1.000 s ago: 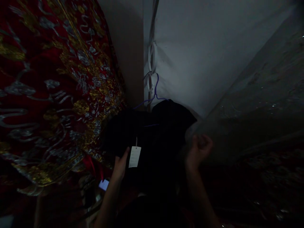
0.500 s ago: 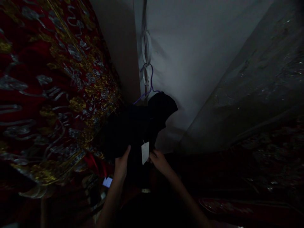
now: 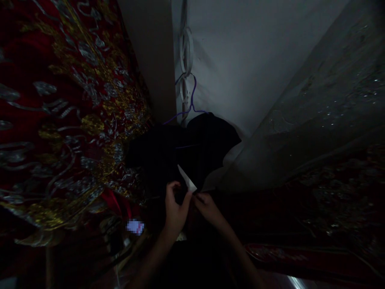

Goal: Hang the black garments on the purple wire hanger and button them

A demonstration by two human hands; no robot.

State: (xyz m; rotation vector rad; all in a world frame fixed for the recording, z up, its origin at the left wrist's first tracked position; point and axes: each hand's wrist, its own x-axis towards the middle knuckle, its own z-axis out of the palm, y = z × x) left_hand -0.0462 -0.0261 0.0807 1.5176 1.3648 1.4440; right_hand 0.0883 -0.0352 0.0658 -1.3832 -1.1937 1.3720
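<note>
A black garment [image 3: 168,156] hangs in front of me from a purple hanger [image 3: 193,105]. On its front a white tag [image 3: 187,180] is tilted and folded or turned partly edge-on. My left hand [image 3: 177,208] is at the garment's lower front, fingers curled and set apart from the thumb. That thumb's tip reaches the bottom of the tag. Just to the right, my right hand [image 3: 208,206] is closed, its fingers pinched on the dark cloth below the tag. Darkness hides exactly what lies between its fingertips.
White rings [image 3: 186,52] hang by the pale wall [image 3: 240,60] and carry the hanger. Close on the left is a red garment [image 3: 81,104] with gold and silver embroidery. A sheer sparkly cover [image 3: 315,120] slants across the right. A lit screen [image 3: 135,226] shows at lower left.
My left hand has moved right, off the garment's left side, toward the tag and right hand. The tag has tilted, and the garment's top appears spread wider.
</note>
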